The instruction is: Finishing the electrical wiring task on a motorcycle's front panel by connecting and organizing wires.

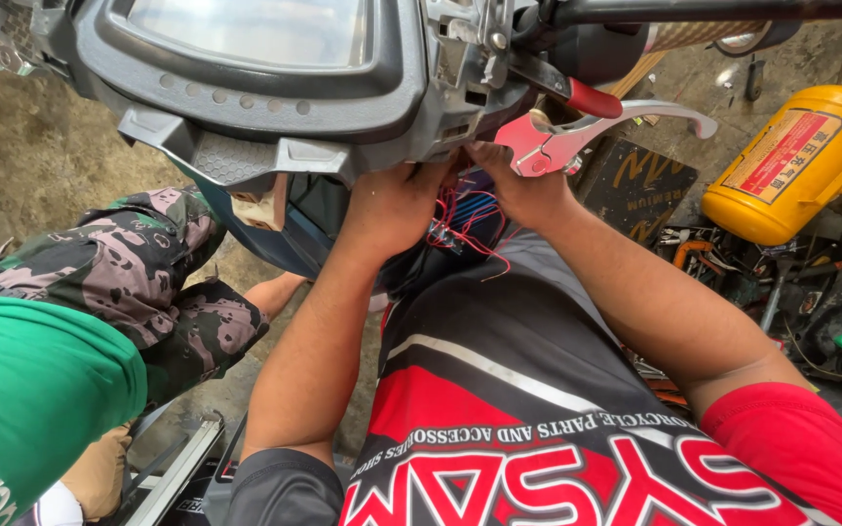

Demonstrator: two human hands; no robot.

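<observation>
Head view, the only one. Both hands are up under the dash (pixel 275 68) of a motorbike, w/ the handlebar above. Left hand (pixel 397 206) presses up vs the dash underside; its fingers go behind the panel edge, so whether its grip is wide, narrow or holding anything can't be told. Right hand (pixel 523 190) sits just beside it, to the right, fingertips tucked in below the brake lever (pixel 596 125); that grip is hidden too, can't tell. Between the two hands hangs a bundle of wires (pixel 465 226), red and blue, touching or nearly touching both; probably pulled out of the housing so the hands can get at them, hence both arms raised and close together.

Hard to make out: where the wires end, any connector, and what the fingertips do. The wire ends blur against a dark gap.

Left of the left hand, well apart, another person's camo sleeve (pixel 138 273) and green shirt, cut off by the edge. Right of the right hand, further off, a yellow tank (pixel 791 161) lying among tools on the ground, cluttered, items there too small to name.
</observation>
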